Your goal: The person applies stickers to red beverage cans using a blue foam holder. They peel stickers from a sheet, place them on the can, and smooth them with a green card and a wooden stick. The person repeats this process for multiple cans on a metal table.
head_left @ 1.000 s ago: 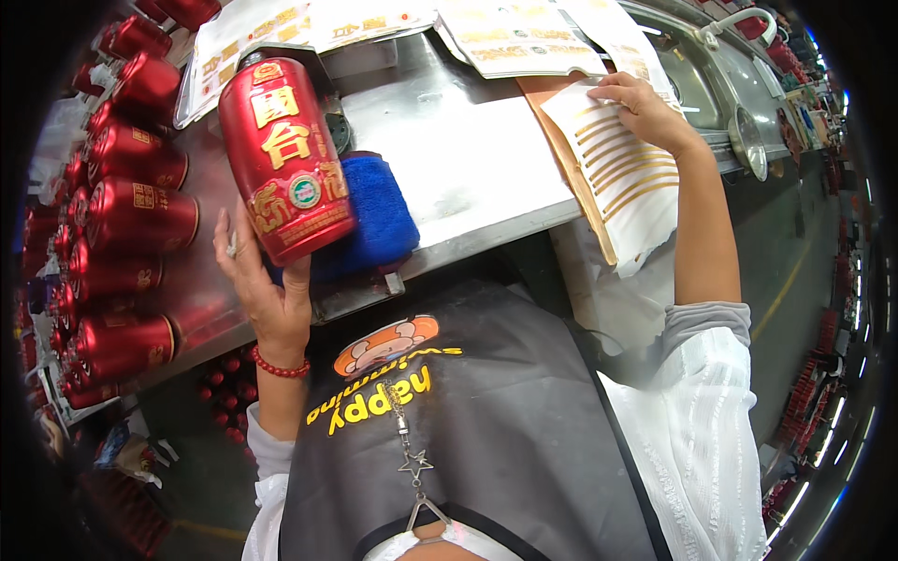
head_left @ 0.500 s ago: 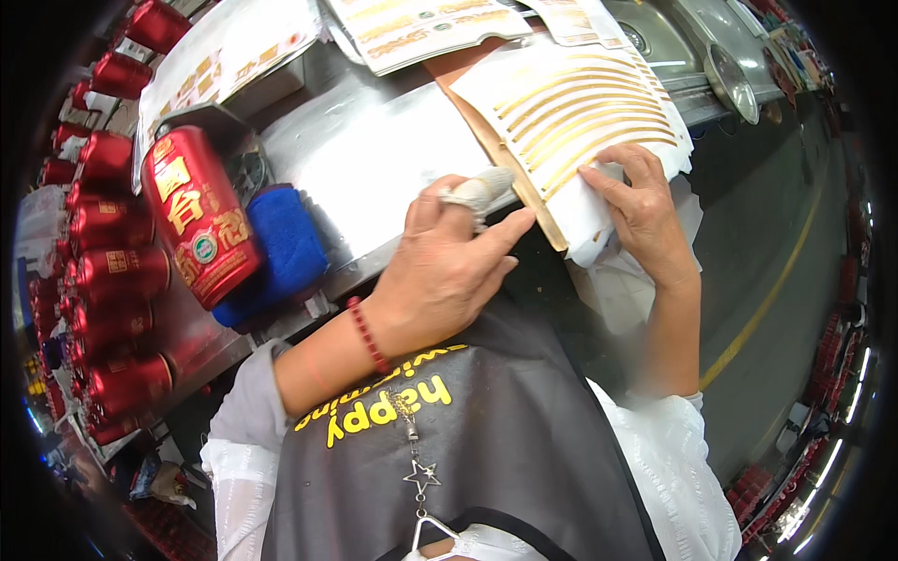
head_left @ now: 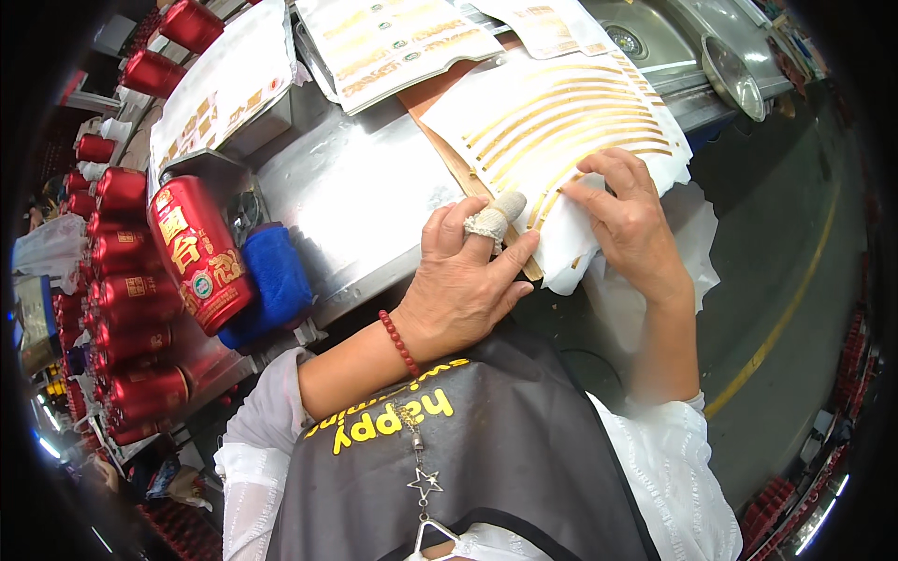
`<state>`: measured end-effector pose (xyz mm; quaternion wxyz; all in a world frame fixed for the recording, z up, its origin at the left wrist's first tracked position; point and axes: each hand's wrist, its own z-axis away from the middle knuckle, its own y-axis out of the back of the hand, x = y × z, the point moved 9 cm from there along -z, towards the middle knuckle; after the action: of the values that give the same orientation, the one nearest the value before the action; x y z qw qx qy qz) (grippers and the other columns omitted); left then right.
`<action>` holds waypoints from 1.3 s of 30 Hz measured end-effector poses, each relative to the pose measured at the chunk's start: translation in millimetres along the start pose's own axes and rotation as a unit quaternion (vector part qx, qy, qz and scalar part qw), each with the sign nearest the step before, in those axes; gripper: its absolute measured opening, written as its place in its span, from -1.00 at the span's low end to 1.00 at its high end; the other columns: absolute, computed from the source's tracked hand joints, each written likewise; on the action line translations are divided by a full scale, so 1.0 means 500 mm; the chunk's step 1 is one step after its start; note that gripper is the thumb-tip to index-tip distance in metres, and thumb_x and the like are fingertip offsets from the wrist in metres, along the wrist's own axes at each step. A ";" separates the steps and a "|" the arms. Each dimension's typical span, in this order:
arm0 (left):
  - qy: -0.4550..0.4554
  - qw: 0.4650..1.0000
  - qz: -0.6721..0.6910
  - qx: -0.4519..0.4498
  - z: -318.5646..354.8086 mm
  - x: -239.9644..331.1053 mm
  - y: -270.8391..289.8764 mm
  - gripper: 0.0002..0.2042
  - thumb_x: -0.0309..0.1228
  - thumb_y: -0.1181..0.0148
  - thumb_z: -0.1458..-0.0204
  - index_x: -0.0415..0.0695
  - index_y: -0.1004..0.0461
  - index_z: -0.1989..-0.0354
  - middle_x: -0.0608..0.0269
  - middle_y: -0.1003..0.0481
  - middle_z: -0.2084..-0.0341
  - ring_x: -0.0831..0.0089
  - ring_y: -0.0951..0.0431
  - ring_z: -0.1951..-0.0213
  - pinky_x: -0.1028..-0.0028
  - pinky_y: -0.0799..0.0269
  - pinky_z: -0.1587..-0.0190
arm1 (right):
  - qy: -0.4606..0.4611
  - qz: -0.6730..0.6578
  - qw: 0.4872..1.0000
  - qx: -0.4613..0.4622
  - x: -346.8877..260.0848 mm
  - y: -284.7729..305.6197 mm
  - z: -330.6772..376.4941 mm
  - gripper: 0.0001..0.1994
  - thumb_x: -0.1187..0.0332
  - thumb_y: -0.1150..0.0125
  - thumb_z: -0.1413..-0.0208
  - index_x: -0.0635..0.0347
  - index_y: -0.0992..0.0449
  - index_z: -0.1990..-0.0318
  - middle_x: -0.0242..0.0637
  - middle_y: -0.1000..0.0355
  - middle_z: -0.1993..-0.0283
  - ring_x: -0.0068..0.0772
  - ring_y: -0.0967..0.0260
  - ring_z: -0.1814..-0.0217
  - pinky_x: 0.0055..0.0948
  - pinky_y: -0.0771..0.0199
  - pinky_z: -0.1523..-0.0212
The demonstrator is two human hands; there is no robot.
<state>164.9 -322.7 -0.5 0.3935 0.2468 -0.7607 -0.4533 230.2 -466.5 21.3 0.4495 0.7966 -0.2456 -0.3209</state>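
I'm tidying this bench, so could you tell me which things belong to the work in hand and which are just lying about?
In use:
- white sheet of curved gold strips, under both hands
- left hand, one finger wrapped in cloth
- right hand, fingers on the sheet
- brown board beneath the sheet

Lying about:
- red bottle
- blue cloth
- label sheets
- round metal bowl

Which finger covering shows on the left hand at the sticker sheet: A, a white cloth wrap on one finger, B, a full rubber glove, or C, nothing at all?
A: the left hand has a white cloth wrap on one finger, touching the white sheet of gold curved strips.
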 end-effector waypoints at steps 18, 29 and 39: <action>0.035 0.974 0.088 0.207 0.013 -0.079 0.235 -0.37 -0.09 -0.35 -0.07 -0.06 -0.38 -0.30 -0.19 -0.17 -0.36 -0.09 -0.11 -0.32 0.09 0.03 -0.37 | 0.014 -0.150 0.981 0.118 -0.084 0.065 -0.113 -0.58 0.49 -0.38 0.00 0.32 -0.53 -0.07 -0.09 -0.38 -0.10 0.03 -0.28 -0.18 -0.11 -0.30 -0.20; 0.118 0.817 -0.371 0.425 0.404 -0.168 0.858 0.01 0.20 -0.36 0.01 -0.22 -0.04 -0.45 0.04 -0.03 -0.36 0.21 0.05 -0.42 0.24 0.12 -0.44 | 0.088 -0.312 0.945 0.044 -0.369 -0.094 -0.200 -0.51 0.36 -0.41 -0.04 0.36 -0.48 -0.13 -0.03 -0.33 -0.10 0.04 -0.26 -0.22 -0.09 -0.26 -0.24; 0.178 0.632 -0.582 0.479 0.735 -0.178 1.035 -0.12 0.21 -0.40 0.05 -0.06 -0.23 -0.35 0.05 -0.23 -0.18 0.13 -0.16 -0.22 0.16 -0.03 -0.31 | 0.105 -0.249 0.960 0.076 -0.382 -0.239 -0.180 -0.58 0.40 -0.29 -0.12 0.26 -0.49 -0.15 -0.04 -0.31 -0.16 -0.01 -0.29 -0.19 -0.15 -0.27 -0.23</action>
<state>-96.6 166.3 321.1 0.0022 0.8682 -0.4845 -0.1074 179.6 -229.5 7.5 0.3171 0.8937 -0.0147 -0.3171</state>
